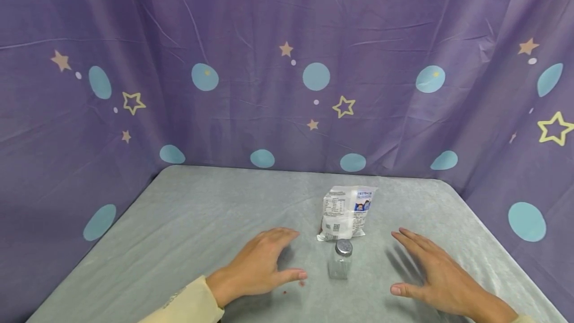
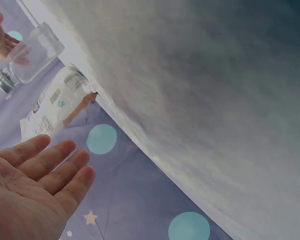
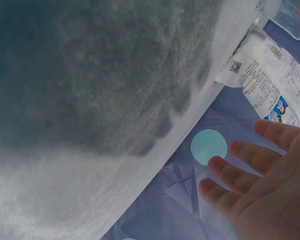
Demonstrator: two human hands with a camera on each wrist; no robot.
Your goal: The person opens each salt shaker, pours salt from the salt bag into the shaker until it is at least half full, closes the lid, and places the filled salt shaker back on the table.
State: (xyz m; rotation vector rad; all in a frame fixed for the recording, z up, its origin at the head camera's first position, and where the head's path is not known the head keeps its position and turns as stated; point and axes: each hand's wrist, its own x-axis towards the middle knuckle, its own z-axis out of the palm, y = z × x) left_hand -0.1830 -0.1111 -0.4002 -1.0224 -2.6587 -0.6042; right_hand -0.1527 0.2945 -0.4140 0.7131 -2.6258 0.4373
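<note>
On the cloth-covered table stands a clear glass shaker (image 1: 339, 263) with a metal cap. Just behind it is a white printed packet (image 1: 343, 213), upright and slightly tilted. My left hand (image 1: 260, 265) hovers to the left of the shaker, fingers extended and thumb apart, touching neither item. To the right, my right hand (image 1: 437, 278) is held likewise, apart from both. The left wrist view shows the shaker (image 2: 35, 55) and the packet (image 2: 55, 102) beyond my fingers. In the right wrist view the packet (image 3: 272, 75) shows, while the shaker (image 3: 285, 15) is cut off by the frame.
A grey cloth (image 1: 215, 213) covers the table. Small reddish specks (image 1: 302, 283) lie near my left thumb. A purple curtain (image 1: 251, 123) with stars and blue dots encloses the back and both sides.
</note>
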